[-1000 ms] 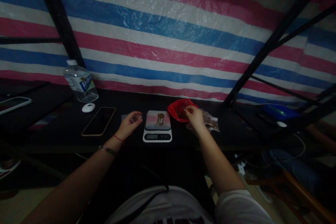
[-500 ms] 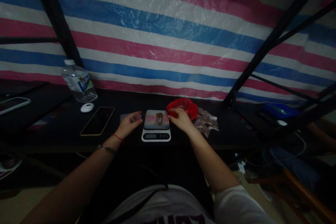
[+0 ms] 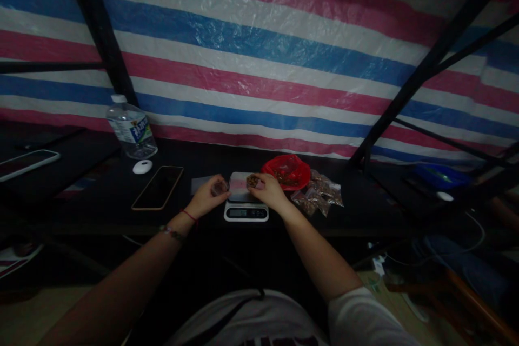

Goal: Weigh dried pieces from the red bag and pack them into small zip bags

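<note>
My right hand [image 3: 267,190] has its fingers closed around a small cup [image 3: 254,181] filled with brownish bits, over the right part of the digital scale [image 3: 247,213]. My left hand [image 3: 208,195] is beside the scale's left edge, its fingers curled round a small clear plastic bag [image 3: 219,188]. Flat clear plastic [image 3: 198,184] lies under and behind that hand. Behind my right hand sits an open red plastic bag [image 3: 300,165] with brown bits inside. Several small filled clear bags [image 3: 318,194] lie to its right.
A dark phone [image 3: 158,188], a white rounded case [image 3: 142,166] and a clear plastic bottle [image 3: 132,127] stand to the left. Another phone [image 3: 28,163] lies farther left. Black metal posts [image 3: 389,102] rise before the striped sheet. A blue item [image 3: 441,177] is at the far right.
My right hand has moved from the red bag's edge to the cup on the scale and taken hold of it. The left hand still holds the clear bag. The view has shifted slightly.
</note>
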`<state>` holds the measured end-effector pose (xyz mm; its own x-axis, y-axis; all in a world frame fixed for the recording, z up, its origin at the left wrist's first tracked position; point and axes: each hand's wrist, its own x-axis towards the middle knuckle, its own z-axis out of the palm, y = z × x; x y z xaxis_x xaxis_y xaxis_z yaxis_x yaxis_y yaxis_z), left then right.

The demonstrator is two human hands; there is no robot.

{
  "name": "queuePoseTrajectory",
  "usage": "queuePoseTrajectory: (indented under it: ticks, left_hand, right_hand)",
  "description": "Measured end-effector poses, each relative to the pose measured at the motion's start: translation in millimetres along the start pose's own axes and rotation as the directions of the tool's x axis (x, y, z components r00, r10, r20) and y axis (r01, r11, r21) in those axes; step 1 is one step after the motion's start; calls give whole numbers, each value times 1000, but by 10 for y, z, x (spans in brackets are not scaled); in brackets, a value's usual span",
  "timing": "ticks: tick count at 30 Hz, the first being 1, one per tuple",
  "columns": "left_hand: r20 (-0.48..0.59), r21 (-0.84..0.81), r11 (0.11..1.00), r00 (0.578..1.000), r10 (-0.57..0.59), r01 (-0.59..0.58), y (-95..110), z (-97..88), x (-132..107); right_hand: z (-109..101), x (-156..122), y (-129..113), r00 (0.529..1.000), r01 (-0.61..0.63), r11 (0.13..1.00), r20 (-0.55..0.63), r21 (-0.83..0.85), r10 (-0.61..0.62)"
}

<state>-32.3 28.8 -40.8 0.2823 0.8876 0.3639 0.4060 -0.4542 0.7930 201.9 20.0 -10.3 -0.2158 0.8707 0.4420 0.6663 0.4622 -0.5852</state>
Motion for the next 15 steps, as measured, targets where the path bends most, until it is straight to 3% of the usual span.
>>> queuePoseTrajectory:
  ticks: [5,15]
  left_hand:
    - [48,189,982,999,5,-14,288,108,-50]
    - [55,270,963,998,6,-20,656,194,-159]
  right_hand:
    - [-25,-167,-227,998,57,963,-49,264,-46]
    - [-67,-298,-339,999,-46,907,33,418,35]
